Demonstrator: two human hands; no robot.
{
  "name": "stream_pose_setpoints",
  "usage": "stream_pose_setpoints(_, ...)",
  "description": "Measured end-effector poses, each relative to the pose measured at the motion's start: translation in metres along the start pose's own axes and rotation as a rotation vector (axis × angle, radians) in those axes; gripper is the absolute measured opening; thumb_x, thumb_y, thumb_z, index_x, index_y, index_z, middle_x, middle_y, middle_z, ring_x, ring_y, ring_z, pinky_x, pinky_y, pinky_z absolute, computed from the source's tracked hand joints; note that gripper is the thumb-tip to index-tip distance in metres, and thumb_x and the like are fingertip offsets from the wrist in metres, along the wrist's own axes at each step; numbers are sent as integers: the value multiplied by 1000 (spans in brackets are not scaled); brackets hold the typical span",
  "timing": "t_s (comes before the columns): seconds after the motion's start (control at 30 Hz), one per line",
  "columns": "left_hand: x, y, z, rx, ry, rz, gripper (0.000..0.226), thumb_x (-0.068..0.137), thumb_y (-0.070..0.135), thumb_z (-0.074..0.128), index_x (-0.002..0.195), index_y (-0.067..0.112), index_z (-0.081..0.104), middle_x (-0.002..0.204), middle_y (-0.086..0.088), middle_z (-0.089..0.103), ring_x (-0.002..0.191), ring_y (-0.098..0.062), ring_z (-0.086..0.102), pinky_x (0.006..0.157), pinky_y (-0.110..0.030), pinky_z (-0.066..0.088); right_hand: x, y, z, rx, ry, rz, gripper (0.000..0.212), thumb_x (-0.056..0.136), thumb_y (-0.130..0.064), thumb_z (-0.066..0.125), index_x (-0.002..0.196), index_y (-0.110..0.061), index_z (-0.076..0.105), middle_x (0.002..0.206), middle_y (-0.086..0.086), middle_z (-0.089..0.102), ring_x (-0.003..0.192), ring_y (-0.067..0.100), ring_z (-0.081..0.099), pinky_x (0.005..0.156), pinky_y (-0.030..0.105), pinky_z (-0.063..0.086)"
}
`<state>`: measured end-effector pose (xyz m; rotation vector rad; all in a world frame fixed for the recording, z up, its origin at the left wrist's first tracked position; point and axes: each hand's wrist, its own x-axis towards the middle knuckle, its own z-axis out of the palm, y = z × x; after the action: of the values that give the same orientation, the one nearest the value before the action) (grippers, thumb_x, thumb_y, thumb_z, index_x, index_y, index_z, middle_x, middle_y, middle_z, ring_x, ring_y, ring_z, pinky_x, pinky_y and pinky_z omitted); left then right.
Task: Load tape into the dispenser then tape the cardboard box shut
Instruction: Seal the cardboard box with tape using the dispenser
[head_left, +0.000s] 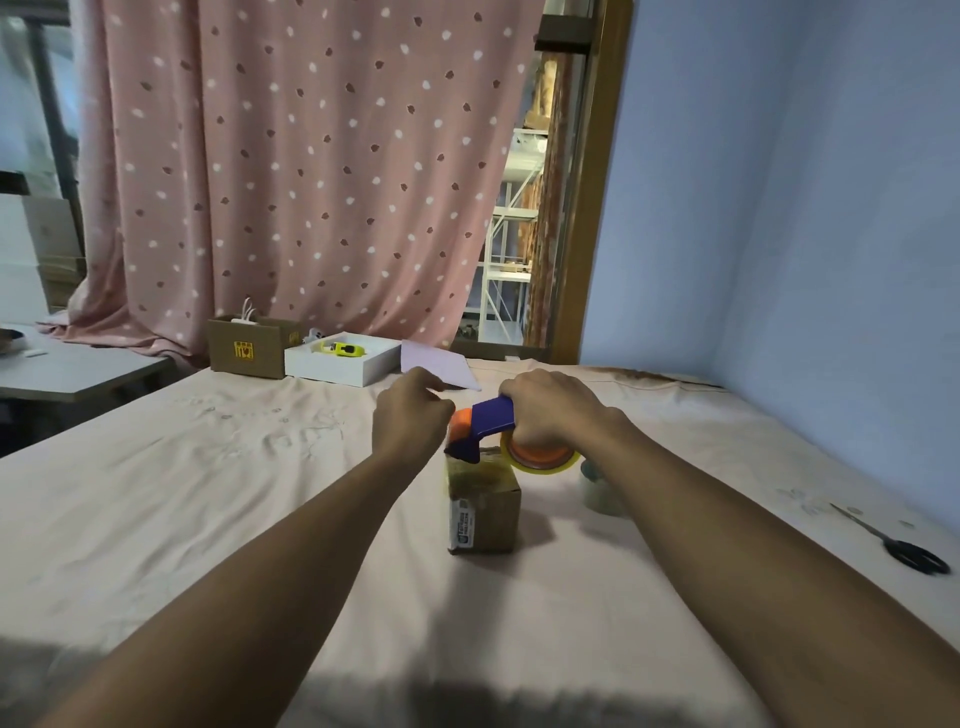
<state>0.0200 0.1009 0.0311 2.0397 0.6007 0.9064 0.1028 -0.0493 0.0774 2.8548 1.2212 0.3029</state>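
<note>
A small brown cardboard box (485, 506) with a white label stands in the middle of the cloth-covered table. Over its far top edge I hold a blue and orange tape dispenser (491, 423) with a yellowish tape roll (540, 460) on its hub. My right hand (556, 410) grips the dispenser's handle. My left hand (410, 415) is closed at the dispenser's front end, by the orange roller; what its fingers pinch is hidden. Clear tape seems to lie across the box top.
A second tape roll (602, 491) sits just right of the box, under my right forearm. Black scissors (906, 551) lie at the right edge. A brown carton (249, 351), a white tray (337, 364) and a pale sheet (439, 369) line the far edge.
</note>
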Motion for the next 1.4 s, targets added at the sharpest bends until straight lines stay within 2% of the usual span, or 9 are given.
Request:
stream_pose_setpoints(0.13,4,-14,-4,-254,59,-310,18,88,7,66,105,8,70,89,-7,73,81,-27,76,85,-47,64,0,5,-4,-52,-30,-45,70,73,-30,82,136,-26,52,122,3,64,108,27,59,84,38,57)
stream_pose_setpoints(0.23,2,-32,-5,-462,59,-477,17,84,0,58,98,-1,67,93,-14,70,72,-28,75,74,-40,64,0,10,-6,-69,-49,-67,68,74,-30,81,135,-28,52,122,1,65,109,25,59,85,38,57)
stream_pose_setpoints(0.47,-18,-69,6,-676,50,-706,10,85,-9,54,78,-3,59,66,-17,61,54,-28,59,78,-39,58,3,11,-3,-86,-71,-97,64,75,-30,79,134,-30,54,121,0,66,107,22,58,83,37,57)
stream_pose_setpoints(0.63,-32,-81,16,-745,-10,-771,20,90,-15,58,74,-3,55,68,-18,60,56,-26,57,86,-41,54,8,8,-3,-93,-104,-108,60,76,-32,77,132,-31,56,119,0,66,105,23,59,85,40,58)
stream_pose_setpoints(0.8,-35,-80,27,-762,-56,-765,22,90,-14,62,74,-1,56,69,-17,59,59,-26,56,86,-41,54,10,11,-2,-91,-130,-88,61,76,-32,78,132,-32,56,118,-1,66,103,23,60,84,40,59)
stream_pose_setpoints(1.0,-53,-76,43,-774,-27,-712,19,86,-13,59,81,4,66,74,-17,62,59,-26,57,55,-30,52,8,18,6,-68,-134,-65,61,75,-29,77,133,-32,56,119,-1,66,104,23,59,84,39,58)
stream_pose_setpoints(1.1,-57,-82,50,-594,45,-575,19,79,4,70,79,21,79,96,-10,74,80,-29,67,74,-41,61,8,21,7,-66,-137,-68,61,75,-28,76,133,-32,56,120,0,66,104,23,59,83,38,58)
stream_pose_setpoints(1.2,-64,-76,49,-322,77,-332,20,87,11,67,95,20,82,116,-1,72,100,-20,66,87,-32,51,9,21,10,-55,-141,-62,64,75,-27,78,134,-30,55,121,0,66,105,24,58,81,36,57)
stream_pose_setpoints(1.4,-68,-69,42,55,-139,-128,42,78,1,47,88,20,83,74,-3,73,66,-18,63,51,-26,40,8,23,14,-25,-147,-39,66,75,-27,81,135,-30,54,123,1,65,104,24,58,77,32,54)
